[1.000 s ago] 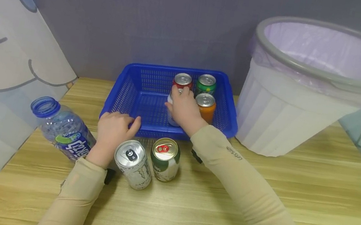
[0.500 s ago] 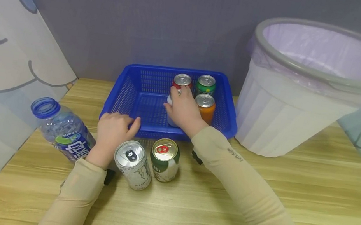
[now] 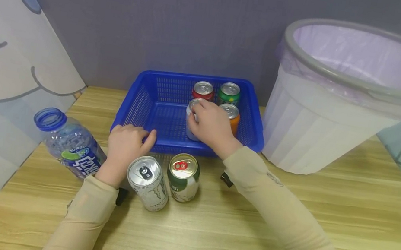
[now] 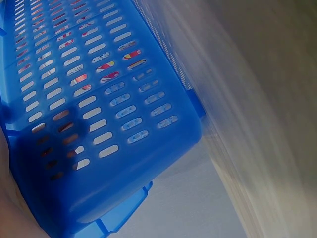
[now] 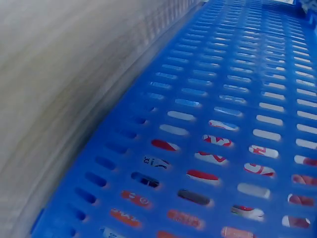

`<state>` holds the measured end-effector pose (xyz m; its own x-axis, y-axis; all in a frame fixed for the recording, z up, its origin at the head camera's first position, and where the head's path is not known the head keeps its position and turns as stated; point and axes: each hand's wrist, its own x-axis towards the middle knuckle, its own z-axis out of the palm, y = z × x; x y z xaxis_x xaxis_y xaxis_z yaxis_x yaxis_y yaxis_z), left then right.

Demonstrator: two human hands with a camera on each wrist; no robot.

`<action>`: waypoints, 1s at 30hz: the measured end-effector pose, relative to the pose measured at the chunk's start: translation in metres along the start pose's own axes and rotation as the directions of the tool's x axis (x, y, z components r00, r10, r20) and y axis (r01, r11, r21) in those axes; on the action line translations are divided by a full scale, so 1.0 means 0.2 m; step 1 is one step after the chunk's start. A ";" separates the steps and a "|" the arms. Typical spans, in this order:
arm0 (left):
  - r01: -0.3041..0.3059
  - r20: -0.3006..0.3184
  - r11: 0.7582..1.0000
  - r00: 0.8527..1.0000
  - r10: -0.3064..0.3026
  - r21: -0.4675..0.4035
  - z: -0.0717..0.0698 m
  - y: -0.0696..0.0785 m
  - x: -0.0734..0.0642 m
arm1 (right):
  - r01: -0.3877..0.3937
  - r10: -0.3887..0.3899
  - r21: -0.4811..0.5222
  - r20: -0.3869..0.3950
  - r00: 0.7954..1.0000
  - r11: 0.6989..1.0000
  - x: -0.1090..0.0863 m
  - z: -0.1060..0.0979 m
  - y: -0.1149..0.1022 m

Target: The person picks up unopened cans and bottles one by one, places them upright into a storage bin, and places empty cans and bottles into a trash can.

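A blue slatted plastic basket (image 3: pixel 166 141) lies across the far part of the table, with several drink cans upright in its right half. My left hand (image 3: pixel 126 148) holds its front rim near the left corner, fingers bent over the edge and partly hidden. Over a pale can (image 3: pixel 191 117) in the basket is my right hand (image 3: pixel 212 124), its fingers loosely bent at the can's top and right side. Around that can stand a red can (image 3: pixel 203 90), a green can (image 3: pixel 229 92) and an orange can (image 3: pixel 233 119), partly covered by the hand.
A white Monster can (image 3: pixel 151 187) and a dark green and white can (image 3: pixel 183 179) stand before the basket. Left of my left wrist is a capless blue-labelled plastic bottle (image 3: pixel 74 149). A large lined white bin (image 3: pixel 303 123) stands right of the basket.
My right hand has shifted right, off the front of the pale can, which now shows more of its top and side. My left hand, the basket and the cans have stayed in place.
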<state>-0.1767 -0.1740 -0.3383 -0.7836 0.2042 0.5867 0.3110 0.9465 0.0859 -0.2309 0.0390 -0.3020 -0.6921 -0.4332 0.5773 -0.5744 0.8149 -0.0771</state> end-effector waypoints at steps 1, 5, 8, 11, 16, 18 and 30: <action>-0.001 -0.002 1.000 1.000 0.001 0.000 0.00 0.00 0.00 | 0.007 -0.007 0.003 0.002 1.000 1.000 -0.01 0.00 0.00; -0.002 -0.004 1.000 1.000 0.002 -0.002 0.00 0.00 0.00 | 0.026 -0.026 0.012 0.019 0.999 1.000 -0.05 -0.02 0.02; -0.002 -0.007 1.000 1.000 0.002 0.000 0.00 0.00 0.00 | 0.034 -0.034 0.024 0.022 0.999 0.999 -0.08 -0.04 0.03; -0.003 -0.007 1.000 1.000 0.003 -0.002 0.00 0.01 0.00 | 0.036 -0.037 0.039 0.033 0.999 0.999 -0.12 -0.06 0.05; -0.003 -0.002 1.000 1.000 0.003 -0.003 -0.01 0.01 0.00 | 0.021 -0.027 0.067 0.079 0.997 0.998 -0.19 -0.09 0.07; -0.001 -0.003 1.000 1.000 0.001 -0.003 -0.01 0.00 0.00 | 0.022 -0.030 0.077 0.092 0.995 0.997 -0.22 -0.11 0.08; 0.001 0.003 1.000 1.000 -0.001 -0.004 -0.01 0.01 0.00 | 0.112 -0.125 0.155 0.078 0.989 0.981 -0.34 -0.12 0.13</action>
<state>-0.1758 -0.1727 -0.3366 -0.7854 0.2035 0.5845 0.3121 0.9457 0.0901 -0.1878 0.1004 -0.3237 -0.6466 -0.5604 0.5176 -0.7092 0.6916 -0.1372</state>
